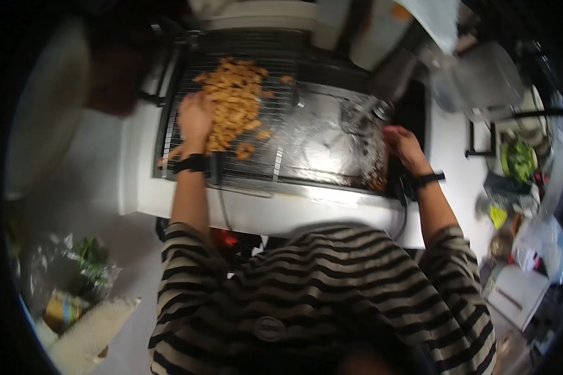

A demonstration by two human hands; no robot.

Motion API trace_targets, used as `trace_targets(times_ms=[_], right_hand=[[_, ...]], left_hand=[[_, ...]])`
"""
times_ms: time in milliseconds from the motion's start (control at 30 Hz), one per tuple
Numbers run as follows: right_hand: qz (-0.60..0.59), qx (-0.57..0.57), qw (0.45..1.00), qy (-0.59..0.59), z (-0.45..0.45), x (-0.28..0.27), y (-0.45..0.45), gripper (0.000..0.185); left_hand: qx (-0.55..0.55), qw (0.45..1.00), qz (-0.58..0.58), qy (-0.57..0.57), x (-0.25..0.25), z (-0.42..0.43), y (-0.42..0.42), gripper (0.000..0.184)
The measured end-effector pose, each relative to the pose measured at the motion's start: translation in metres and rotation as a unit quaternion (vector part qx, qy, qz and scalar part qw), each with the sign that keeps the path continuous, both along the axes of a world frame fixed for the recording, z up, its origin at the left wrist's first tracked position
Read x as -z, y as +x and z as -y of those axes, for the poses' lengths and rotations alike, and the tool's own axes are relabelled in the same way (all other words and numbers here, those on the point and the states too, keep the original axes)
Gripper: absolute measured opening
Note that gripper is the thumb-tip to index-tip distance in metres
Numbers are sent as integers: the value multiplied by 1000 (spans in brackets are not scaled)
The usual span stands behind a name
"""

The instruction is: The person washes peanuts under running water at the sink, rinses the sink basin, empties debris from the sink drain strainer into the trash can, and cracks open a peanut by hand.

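My left hand (196, 115) is at the left side of a heap of golden-brown food pieces (234, 94), which lies on a wire rack (272, 75). Its fingers are blurred and curl toward the pieces, so their grip is unclear. A wet metal tray (319, 147) adjoins the rack on the right, with brown residue in its lower right corner. Beside the tray's right edge is my right hand (408, 150), its fingers drawn together; whatever they hold, if anything, does not show. A shiny metal object (360, 115) lies near the tray's upper right corner.
A clear plastic container (481, 81) stands at the upper right. Green leaves (519, 159) and plastic bags (541, 247) crowd the right side. At lower left are more greens (92, 259) in plastic. Cables run down from black bands on both wrists.
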State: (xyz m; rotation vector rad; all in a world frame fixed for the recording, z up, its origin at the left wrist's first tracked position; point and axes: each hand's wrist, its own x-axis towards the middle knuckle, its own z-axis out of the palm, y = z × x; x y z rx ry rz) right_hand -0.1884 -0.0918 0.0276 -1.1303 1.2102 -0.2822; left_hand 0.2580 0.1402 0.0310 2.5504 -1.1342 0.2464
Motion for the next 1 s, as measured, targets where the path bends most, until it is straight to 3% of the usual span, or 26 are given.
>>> trace_targets(times_ms=[33, 67, 100, 167, 200, 233, 300, 367, 467, 567, 667, 833, 900, 933, 1000], right_hand=[[-1, -30, 1000, -4, 6, 0, -5, 16], [-30, -40, 999, 13, 13, 5, -8, 15], [-67, -77, 994, 23, 19, 10, -11, 14], [-150, -174, 973, 16, 30, 25, -19, 23], [-223, -382, 885, -143, 36, 30, -21, 25], [-274, -561, 725, -290, 40, 37, -23, 27], [-374, -582, 665, -280, 31, 73, -23, 27], [-462, -671, 522, -251, 7, 44, 1, 23], [-394, -680, 583, -205, 12, 129, -30, 29], [-409, -673, 601, -139, 4, 141, -32, 40], [-348, -666, 640, -163, -6, 141, -31, 63], [-357, -663, 651, -94, -22, 125, -11, 63], [-392, -651, 637, -125, -30, 119, -7, 65], [-360, -635, 673, -120, -31, 117, -6, 62], [-324, -671, 663, -74, -33, 124, -3, 55]], left_hand=[[-1, 999, 48, 19, 9, -3, 3, 51], [-16, 999, 15, 48, 0, -2, -2, 53], [11, 1000, -28, 6, 7, -3, 4, 52], [11, 998, -57, 20, -6, -3, -8, 54], [3, 997, -60, 46, -13, -1, -13, 55], [-6, 995, -62, 73, -20, 0, -17, 56], [6, 999, -2, 41, -29, 0, -27, 59], [27, 998, 54, 26, -53, 4, -49, 58], [138, 985, -24, -104, -86, 10, -93, 59], [196, 974, -60, -97, -96, 12, -135, 54], [244, 946, -176, -120, -85, 13, -167, 49], [264, 905, -322, -84, -56, 31, -218, 41], [272, 886, -366, -83, -48, 39, -229, 39], [276, 875, -389, -82, -45, 43, -233, 38], [239, 820, -513, -84, -40, 51, -238, 36]])
